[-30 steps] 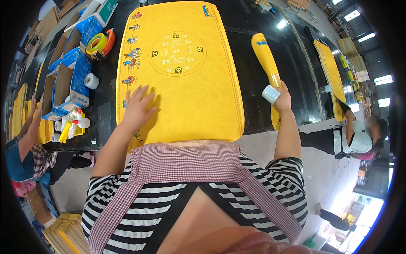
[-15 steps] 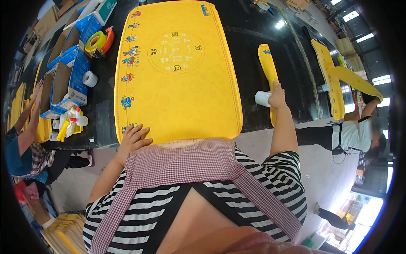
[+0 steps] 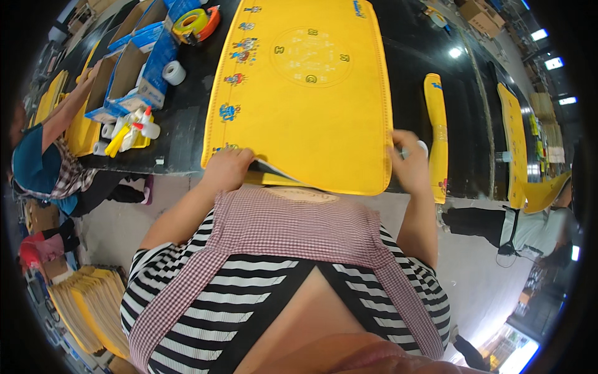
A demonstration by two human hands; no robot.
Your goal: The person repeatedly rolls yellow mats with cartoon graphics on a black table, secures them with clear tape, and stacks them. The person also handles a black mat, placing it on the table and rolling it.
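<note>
A large yellow mat (image 3: 311,131) with cartoon figures along its left side and a printed circle lies before me. My left hand (image 3: 229,169) is closed on its near left corner and holds the edge up, and a gap shows another yellow layer (image 3: 274,179) beneath. My right hand (image 3: 411,163) is at the mat's right edge, its fingers bent and apart from the thumb. Partly hidden behind that hand is a white roll (image 3: 423,147). Further right, a narrow folded yellow piece (image 3: 438,140) lies on the black table (image 3: 467,134).
On the left stand blue cardboard boxes (image 3: 146,75), tape rolls (image 3: 193,25), a white roll (image 3: 174,73) and glue bottles (image 3: 148,128). A co-worker (image 3: 37,149) reaches over yellow pieces at far left. Another person (image 3: 542,230) works at far right beside a yellow mat (image 3: 516,137).
My right hand has left the narrow yellow piece and moved left to the mat's edge. My left hand has gone from lying on the mat's corner to gripping and raising it. The view has shifted.
</note>
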